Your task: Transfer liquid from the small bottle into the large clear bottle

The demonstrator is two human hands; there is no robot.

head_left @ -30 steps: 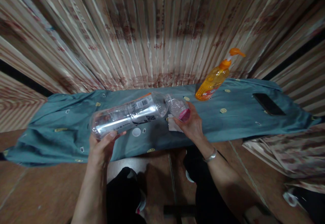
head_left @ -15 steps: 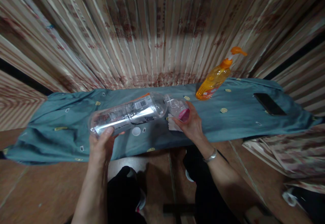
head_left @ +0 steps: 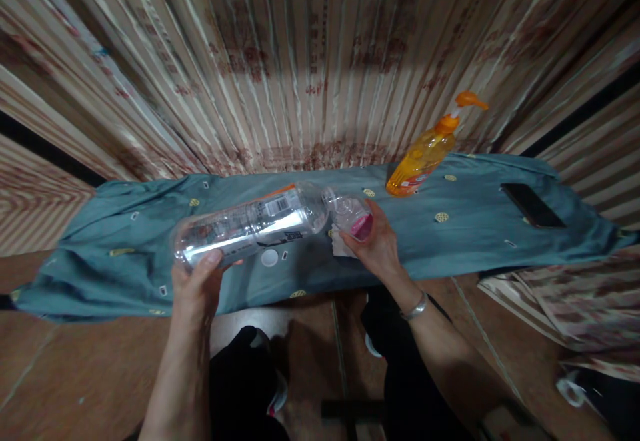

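Observation:
My left hand [head_left: 200,281] is closed round the base end of a large clear plastic bottle [head_left: 250,224] with a silver and orange label. The bottle is tilted nearly flat, its neck pointing right. In my right hand [head_left: 375,244] is a small clear plastic bottle [head_left: 345,207] with a pink label, its mouth pointing left. The two mouths meet or almost meet; I cannot tell whether they touch. A pale piece of paper [head_left: 341,246] shows under the right hand. Below the large bottle, a round white cap [head_left: 270,257] lies on the cloth.
A teal patterned cloth [head_left: 480,241] covers the narrow table. An orange pump bottle [head_left: 423,161] stands at the back right, and a black phone [head_left: 533,205] lies at the far right. A pleated curtain [head_left: 280,81] hangs right behind the table.
The base end of the large bottle has shifted slightly left and down along with my left hand. My right hand and the small bottle look almost still.

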